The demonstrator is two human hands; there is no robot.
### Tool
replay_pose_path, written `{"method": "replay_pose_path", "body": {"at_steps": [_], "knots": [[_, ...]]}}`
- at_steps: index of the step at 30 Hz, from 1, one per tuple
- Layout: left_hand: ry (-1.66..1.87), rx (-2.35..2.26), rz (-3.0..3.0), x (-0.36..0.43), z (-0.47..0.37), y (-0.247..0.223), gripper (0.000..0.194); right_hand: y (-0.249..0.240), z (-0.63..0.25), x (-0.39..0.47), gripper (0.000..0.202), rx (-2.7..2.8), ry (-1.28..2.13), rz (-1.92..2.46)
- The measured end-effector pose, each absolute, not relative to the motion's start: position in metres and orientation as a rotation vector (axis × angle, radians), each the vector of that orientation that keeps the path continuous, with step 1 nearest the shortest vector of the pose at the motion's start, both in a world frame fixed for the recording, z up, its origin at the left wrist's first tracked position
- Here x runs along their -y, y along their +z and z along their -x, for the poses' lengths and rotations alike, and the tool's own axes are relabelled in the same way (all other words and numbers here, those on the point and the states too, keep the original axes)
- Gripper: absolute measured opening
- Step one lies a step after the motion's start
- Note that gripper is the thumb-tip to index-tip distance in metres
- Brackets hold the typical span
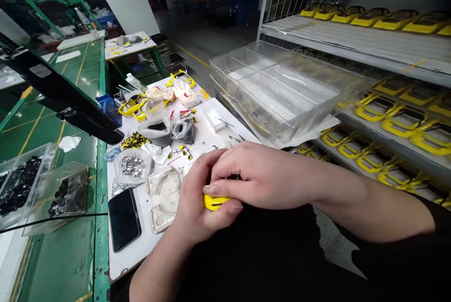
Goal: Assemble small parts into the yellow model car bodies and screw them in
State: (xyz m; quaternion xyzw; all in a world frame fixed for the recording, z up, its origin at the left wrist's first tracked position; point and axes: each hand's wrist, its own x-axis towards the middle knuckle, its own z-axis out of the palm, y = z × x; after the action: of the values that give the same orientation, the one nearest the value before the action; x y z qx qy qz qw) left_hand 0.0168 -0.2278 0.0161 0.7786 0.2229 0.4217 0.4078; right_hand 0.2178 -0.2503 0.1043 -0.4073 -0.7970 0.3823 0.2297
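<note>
Both of my hands meet around a small yellow part with a dark slot (213, 202), close in front of my body. My left hand (197, 203) wraps it from the left, thumb along its near side. From above, my right hand (250, 175) presses on it with the thumb, its fingers curled over the top. Most of the part is hidden, so its kind does not show. Just left of my hands, on the white tabletop, lies an off-white moulded holder (164, 198) with rounded hollows.
A black phone (124, 220) lies at the table's left edge. Behind it are a bag of silvery bits (134, 166), small yellow-black parts (136, 140) and yellow frames (136, 106). Clear plastic trays (289, 90) are stacked to the right, beside a rack (352, 34) of yellow frames. A black bar (66, 90) slants in from the left.
</note>
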Motion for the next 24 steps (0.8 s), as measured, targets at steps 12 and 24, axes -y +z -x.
{"method": "replay_pose_path", "body": {"at_steps": [12, 24], "knots": [[1.256, -0.585, -1.650, 0.235, 0.005, -0.016, 0.098, 0.016, -0.238, 0.280, 0.046, 1.711, 0.927, 0.930], [1.366, -0.520, -1.860, 0.231, 0.014, -0.027, 0.084, -0.020, -0.211, 0.284, 0.053, 1.566, 0.970, 0.821]]}}
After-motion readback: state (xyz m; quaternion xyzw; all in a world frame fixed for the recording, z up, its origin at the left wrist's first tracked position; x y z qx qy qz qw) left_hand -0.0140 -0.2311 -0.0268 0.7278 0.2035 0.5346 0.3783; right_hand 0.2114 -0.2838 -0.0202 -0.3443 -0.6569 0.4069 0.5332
